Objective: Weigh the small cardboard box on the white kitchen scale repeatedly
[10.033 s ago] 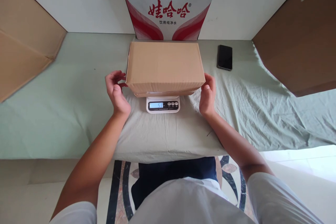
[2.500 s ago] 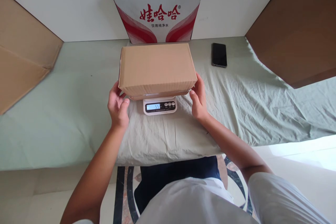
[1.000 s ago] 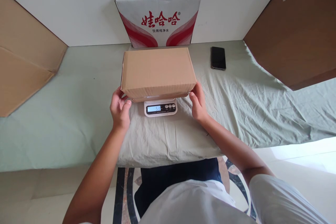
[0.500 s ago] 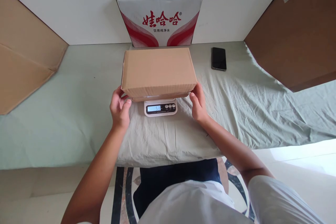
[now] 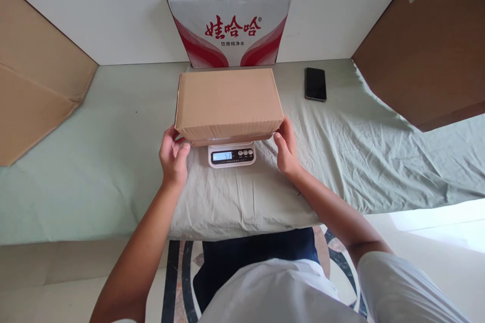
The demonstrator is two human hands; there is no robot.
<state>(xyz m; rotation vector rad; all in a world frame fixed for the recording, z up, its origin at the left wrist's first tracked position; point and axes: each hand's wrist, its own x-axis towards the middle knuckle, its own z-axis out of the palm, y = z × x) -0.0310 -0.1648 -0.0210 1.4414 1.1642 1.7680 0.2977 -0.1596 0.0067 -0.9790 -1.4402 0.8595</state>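
Head view, looking down over the person's own forearms. A plain brown cardboard box (image 5: pixel 229 103) sat on a small white digital scale (image 5: pixel 232 155), which stood on a pale green sheet (image 5: pixel 94 161) covering the work surface. The box's long axis ran left to right, and it lay just ahead of both hands, between them.

The left hand (image 5: pixel 173 154) was at the near left corner with its fingers loosely curled and fingertips at the lower edge. The right hand (image 5: pixel 287 149) touched the near right corner the same way. Neither hand was closed around the box, and both were about equally near.

The scale's lit display read 53. Behind the box stood a white and red carton (image 5: pixel 229 30) printed with 娃哈哈 in red and 饮用纯净水 in smaller dark type. A black phone (image 5: pixel 316 84) lay face down, well to the right. On the large brown carton (image 5: pixel 424 50) at the right edge, the label was too small to read.
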